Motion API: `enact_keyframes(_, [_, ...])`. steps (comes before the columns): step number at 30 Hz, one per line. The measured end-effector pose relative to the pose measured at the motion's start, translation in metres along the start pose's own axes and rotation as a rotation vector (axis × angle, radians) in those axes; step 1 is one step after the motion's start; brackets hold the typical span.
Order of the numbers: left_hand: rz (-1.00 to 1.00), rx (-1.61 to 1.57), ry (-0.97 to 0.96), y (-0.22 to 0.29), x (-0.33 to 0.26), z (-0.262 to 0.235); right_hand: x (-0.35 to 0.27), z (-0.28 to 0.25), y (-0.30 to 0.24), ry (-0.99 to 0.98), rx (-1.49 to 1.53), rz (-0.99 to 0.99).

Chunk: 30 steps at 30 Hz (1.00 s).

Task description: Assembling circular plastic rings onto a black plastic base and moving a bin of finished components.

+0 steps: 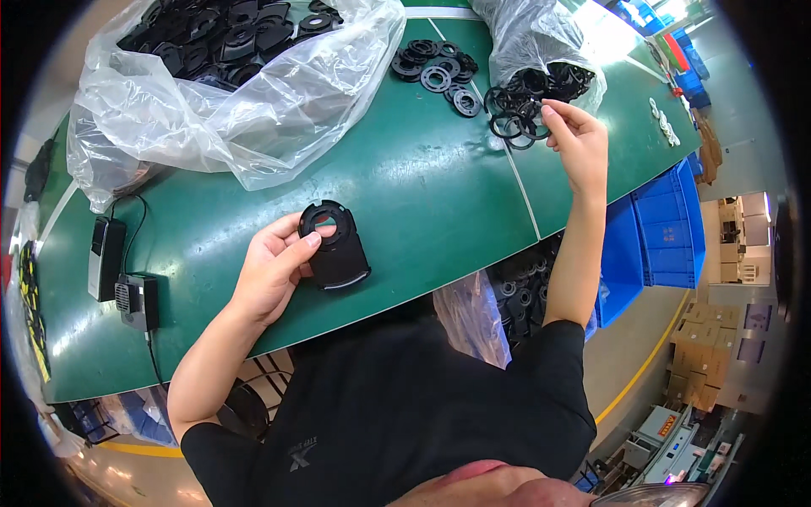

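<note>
My left hand (pixel 274 264) grips a black plastic housing (pixel 340 255) by its left side, thumb at the edge of its round opening. The part has a ring-shaped top and a flat, squared lower end, held just over the green table. Farther off to the right, my right hand (pixel 578 144) pinches a thin black ring (pixel 530 135) between thumb and fingertips. That ring is at the mouth of a clear bag (pixel 528 42) from which several similar black rings (pixel 507 100) spill. Left of them lies a loose pile of thicker flat black rings (pixel 435 79).
A big clear bag (pixel 245 127) of black housings fills the far left of the green table (pixel 405 203). A black radio-like device (pixel 106 258) and a corded box (pixel 137 302) stand at left. White pieces (pixel 664 123) lie at far right. Blue bins (pixel 667 228) stand beyond the right edge.
</note>
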State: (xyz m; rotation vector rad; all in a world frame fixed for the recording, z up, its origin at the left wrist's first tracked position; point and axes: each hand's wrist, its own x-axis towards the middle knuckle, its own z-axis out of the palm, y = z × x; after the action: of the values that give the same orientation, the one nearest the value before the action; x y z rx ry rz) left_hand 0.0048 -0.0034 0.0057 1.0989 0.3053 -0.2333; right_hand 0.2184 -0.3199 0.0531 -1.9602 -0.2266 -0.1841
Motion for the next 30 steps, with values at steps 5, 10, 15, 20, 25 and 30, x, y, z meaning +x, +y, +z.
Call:
enact_keyframes(5, [0.004,-0.001,-0.005,0.0,-0.002,0.001,-0.015,0.0,-0.011,-0.073,0.041,-0.014])
enact_keyframes(10, [0.007,0.0,-0.004,-0.002,-0.003,0.0,-0.029,0.0,-0.019,-0.257,0.069,0.026])
enact_keyframes(15, [0.002,0.013,-0.006,0.0,-0.001,0.001,-0.04,0.01,-0.005,-0.36,-0.074,0.03])
enact_keyframes(20, [0.004,0.039,-0.005,-0.005,0.0,-0.003,-0.05,0.024,-0.01,-0.206,-0.403,-0.266])
enact_keyframes(25, [0.004,0.042,-0.011,-0.004,0.0,-0.002,-0.045,0.025,-0.002,-0.189,-0.482,-0.271])
enact_keyframes(30, [0.004,0.033,0.001,-0.01,-0.001,-0.004,-0.069,0.044,-0.021,-0.075,-0.165,-0.252])
